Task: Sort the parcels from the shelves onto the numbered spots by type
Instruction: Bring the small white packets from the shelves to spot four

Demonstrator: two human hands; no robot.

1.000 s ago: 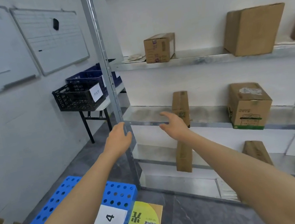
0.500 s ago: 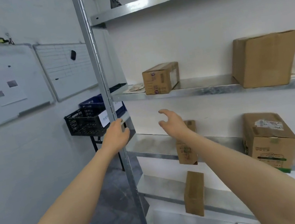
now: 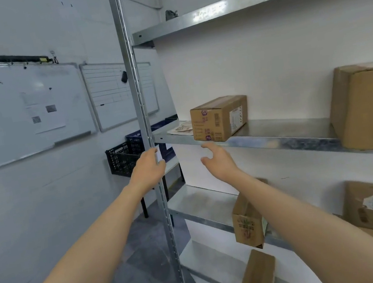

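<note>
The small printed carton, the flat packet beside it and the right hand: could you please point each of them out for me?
small printed carton (image 3: 216, 121): head view, on its printed front corner.
flat packet (image 3: 181, 127): head view, on its top face.
right hand (image 3: 218, 163): head view, on its back, below the shelf edge.

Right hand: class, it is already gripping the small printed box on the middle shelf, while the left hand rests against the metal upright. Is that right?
Not quite. In the head view the right hand is open and just below the shelf edge, short of the small printed box; it grips nothing. The rest holds: the left hand rests against the metal upright.
</note>
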